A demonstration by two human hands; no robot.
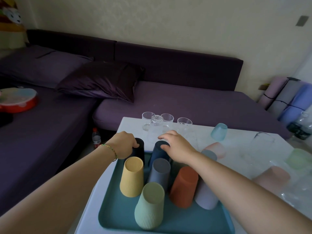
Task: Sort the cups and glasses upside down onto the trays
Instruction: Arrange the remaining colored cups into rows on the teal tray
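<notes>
A white table [135,123] stands against a purple sofa [168,98] filling mid-frame. On the teal tray [108,215] at bottom centre, cups stand inverted. The left hand [124,144] grasps the black cup [139,149]; the right hand [177,146] rests fingers on the navy cup [158,153]. Clear glasses [167,119] stand upright behind.

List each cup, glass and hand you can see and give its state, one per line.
Black cup: upside down, left hand on top.
Navy cup: upside down, right hand on top.
Yellow cup: upside down on teal tray.
Green cup: upside down.
Orange cup: upside down.
Clear glasses: upright, off tray.
Light blue cup: tilted on table.
</notes>
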